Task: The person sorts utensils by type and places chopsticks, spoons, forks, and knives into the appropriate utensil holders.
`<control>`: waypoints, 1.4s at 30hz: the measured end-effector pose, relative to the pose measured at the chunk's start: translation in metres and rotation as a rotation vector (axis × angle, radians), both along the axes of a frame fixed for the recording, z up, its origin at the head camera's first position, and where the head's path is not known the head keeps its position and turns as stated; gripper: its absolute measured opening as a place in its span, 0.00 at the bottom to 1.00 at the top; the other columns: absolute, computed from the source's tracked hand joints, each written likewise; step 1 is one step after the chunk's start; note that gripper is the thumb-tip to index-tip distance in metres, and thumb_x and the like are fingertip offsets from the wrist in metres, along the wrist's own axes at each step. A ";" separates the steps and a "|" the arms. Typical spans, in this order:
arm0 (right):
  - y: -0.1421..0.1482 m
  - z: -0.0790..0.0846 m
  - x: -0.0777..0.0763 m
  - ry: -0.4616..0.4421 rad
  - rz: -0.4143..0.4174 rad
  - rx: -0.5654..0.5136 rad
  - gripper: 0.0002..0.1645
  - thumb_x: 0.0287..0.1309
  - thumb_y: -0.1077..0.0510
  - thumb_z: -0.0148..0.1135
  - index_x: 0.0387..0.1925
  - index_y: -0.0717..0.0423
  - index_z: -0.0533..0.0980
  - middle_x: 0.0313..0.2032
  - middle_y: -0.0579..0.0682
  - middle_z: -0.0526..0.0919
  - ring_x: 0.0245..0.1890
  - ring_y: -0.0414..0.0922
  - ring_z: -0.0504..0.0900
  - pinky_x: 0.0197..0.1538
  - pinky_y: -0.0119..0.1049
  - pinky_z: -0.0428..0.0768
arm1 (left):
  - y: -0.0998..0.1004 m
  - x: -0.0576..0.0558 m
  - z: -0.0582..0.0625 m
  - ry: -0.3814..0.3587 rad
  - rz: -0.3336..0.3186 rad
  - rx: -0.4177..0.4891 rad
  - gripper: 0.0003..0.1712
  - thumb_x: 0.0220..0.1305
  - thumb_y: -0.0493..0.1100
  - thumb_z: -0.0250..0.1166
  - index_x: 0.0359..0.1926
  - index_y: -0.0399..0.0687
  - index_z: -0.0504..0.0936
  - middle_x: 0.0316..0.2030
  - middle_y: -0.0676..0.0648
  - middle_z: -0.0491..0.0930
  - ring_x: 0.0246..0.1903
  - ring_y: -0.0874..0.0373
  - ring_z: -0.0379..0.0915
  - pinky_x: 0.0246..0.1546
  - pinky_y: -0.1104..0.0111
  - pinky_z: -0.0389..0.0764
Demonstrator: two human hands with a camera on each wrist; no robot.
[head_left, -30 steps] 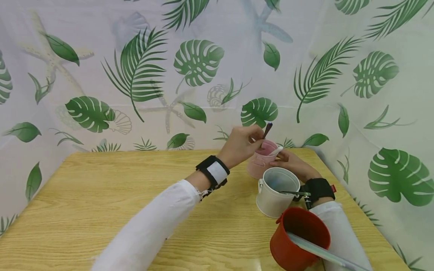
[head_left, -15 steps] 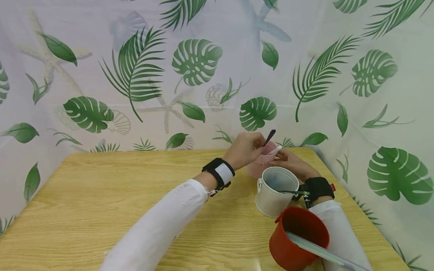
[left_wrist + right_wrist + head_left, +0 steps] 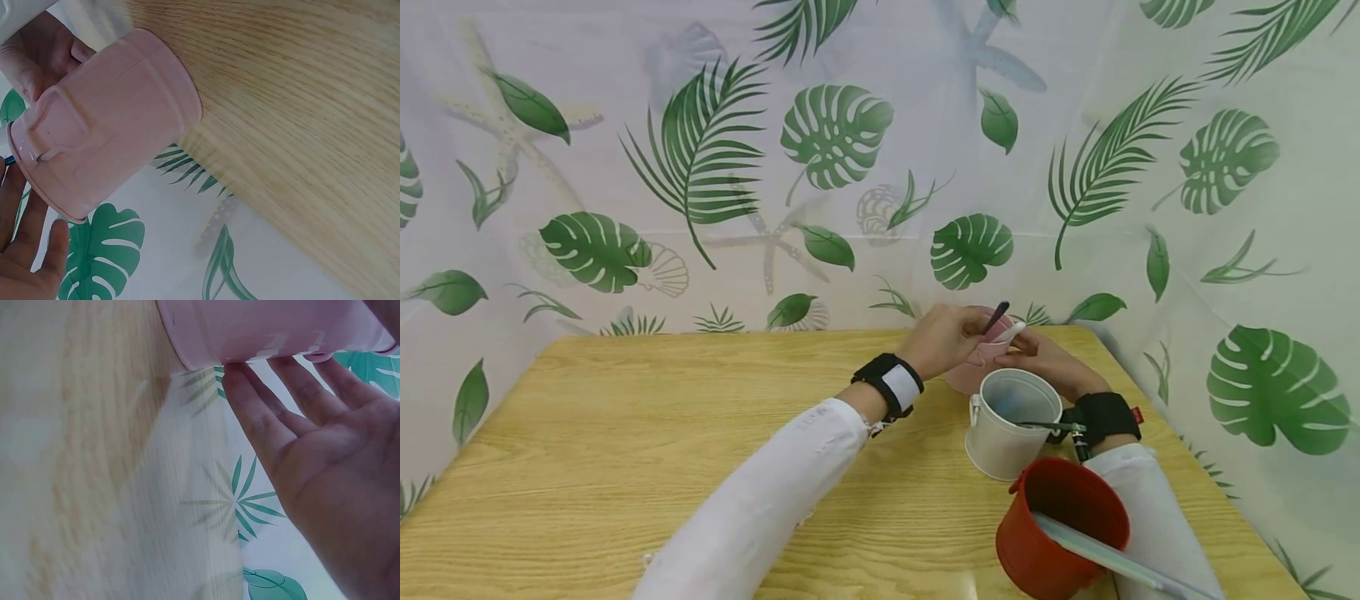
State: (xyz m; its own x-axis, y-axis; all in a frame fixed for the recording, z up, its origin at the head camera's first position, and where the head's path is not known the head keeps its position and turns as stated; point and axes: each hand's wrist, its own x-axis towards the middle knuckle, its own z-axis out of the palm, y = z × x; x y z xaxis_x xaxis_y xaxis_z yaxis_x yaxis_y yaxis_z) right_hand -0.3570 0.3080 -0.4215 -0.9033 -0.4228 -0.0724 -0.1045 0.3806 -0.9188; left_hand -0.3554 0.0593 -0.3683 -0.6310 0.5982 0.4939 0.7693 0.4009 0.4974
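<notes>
A pink metal bucket [image 3: 964, 379] stands at the back right of the table, tilted-looking only through the wrist camera's angle. My left hand [image 3: 942, 340] is at its rim and pinches a slim dark-handled utensil [image 3: 997, 315]; the lower end is hidden inside the bucket. Beside it, a white handle [image 3: 1011, 332] leans out over the rim. My right hand [image 3: 1054, 367] holds the bucket's right side, fingers [image 3: 259, 419] against the wall. In the left wrist view, the pink bucket [image 3: 119, 119] shows its handle loop, with left-hand fingers [image 3: 53, 250] near the rim.
A white bucket [image 3: 1000, 450] with a dark thin-handled item [image 3: 1037, 426] stands just in front. Nearer still is a red bucket [image 3: 1026, 542] with a long pale flat stick [image 3: 1093, 552] leaning out. A leaf-print cloth [image 3: 850, 275] hangs behind the wooden table [image 3: 700, 417].
My left hand has moved slightly down and right, and the dark-handled utensil has sunk lower into the pink bucket. My right hand stays at the bucket's side.
</notes>
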 end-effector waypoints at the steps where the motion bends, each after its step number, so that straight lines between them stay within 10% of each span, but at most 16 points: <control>1: 0.000 0.000 0.000 0.001 0.002 -0.003 0.48 0.71 0.51 0.63 0.82 0.44 0.50 0.80 0.56 0.54 0.76 0.65 0.57 0.68 0.67 0.66 | 0.000 0.000 0.000 0.002 0.008 -0.014 0.13 0.67 0.32 0.68 0.52 0.41 0.88 0.42 0.47 0.90 0.41 0.63 0.85 0.43 0.79 0.79; 13: 0.000 -0.004 -0.005 0.010 0.007 -0.005 0.47 0.70 0.51 0.64 0.82 0.43 0.52 0.80 0.54 0.55 0.76 0.64 0.58 0.69 0.66 0.66 | -0.003 0.001 -0.003 0.073 0.080 -0.214 0.06 0.68 0.39 0.69 0.44 0.48 0.87 0.40 0.53 0.88 0.43 0.59 0.83 0.43 0.73 0.80; 24: 0.003 -0.002 0.000 0.016 0.005 0.009 0.46 0.71 0.51 0.62 0.82 0.47 0.51 0.79 0.57 0.56 0.76 0.64 0.58 0.69 0.64 0.67 | -0.007 0.005 -0.002 0.080 0.079 -0.221 0.10 0.69 0.37 0.67 0.49 0.46 0.88 0.42 0.51 0.87 0.43 0.57 0.78 0.46 0.68 0.78; 42: 0.015 0.007 0.005 0.024 -0.060 0.109 0.48 0.71 0.45 0.62 0.82 0.45 0.50 0.80 0.58 0.54 0.77 0.67 0.55 0.69 0.73 0.57 | -0.091 0.043 0.037 0.035 0.106 0.207 0.13 0.76 0.33 0.59 0.56 0.38 0.83 0.53 0.42 0.84 0.58 0.50 0.78 0.61 0.62 0.75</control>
State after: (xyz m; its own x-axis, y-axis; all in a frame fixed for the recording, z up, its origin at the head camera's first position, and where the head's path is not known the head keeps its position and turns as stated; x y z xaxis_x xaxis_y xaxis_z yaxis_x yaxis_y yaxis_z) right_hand -0.3517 0.3233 -0.4150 -0.9289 -0.3586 -0.0925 -0.1002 0.4840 -0.8693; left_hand -0.3126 -0.0314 -0.3313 -0.6653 0.4131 0.6219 0.7466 0.3727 0.5511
